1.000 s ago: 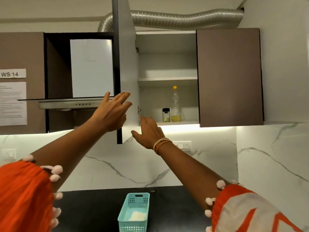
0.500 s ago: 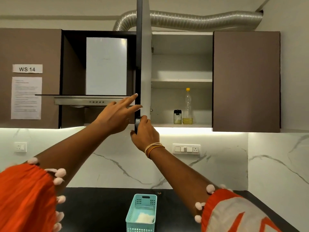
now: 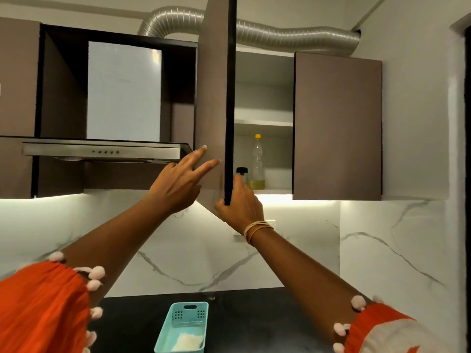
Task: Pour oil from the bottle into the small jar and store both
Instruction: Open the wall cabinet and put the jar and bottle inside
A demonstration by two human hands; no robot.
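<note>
The person reaches up with both arms to an overhead cupboard whose left door [image 3: 216, 98] stands swung out, edge-on to the camera. The right hand [image 3: 239, 205] grips the lower corner of that door, thumb on the near brown face and fingers curled round the dark edge to the inner side. The left hand [image 3: 178, 182] lies against the door's brown outer face with its fingers straight and spread, holding nothing. Inside the cupboard, on the bottom shelf [image 3: 275, 191], the oil bottle [image 3: 257, 164] stands upright with its yellow cap on and a shallow layer of yellow oil at the bottom. The small jar [image 3: 242, 174] with a black lid stands just to the left of the bottle, partly hidden behind the door edge and the right hand's fingers; whether jar and bottle touch cannot be told. The cupboard's right door [image 3: 337, 126] is closed. To the left hangs a steel cooker hood [image 3: 102, 151], and a ribbed silver duct [image 3: 293, 34] runs along the wall above. Below, on the black counter [image 3: 267, 322], a light blue plastic basket [image 3: 186, 327] holds something white. Orange sleeves with pale pompoms cover both upper arms, and thin bangles [image 3: 257, 229] circle the right wrist.
</note>
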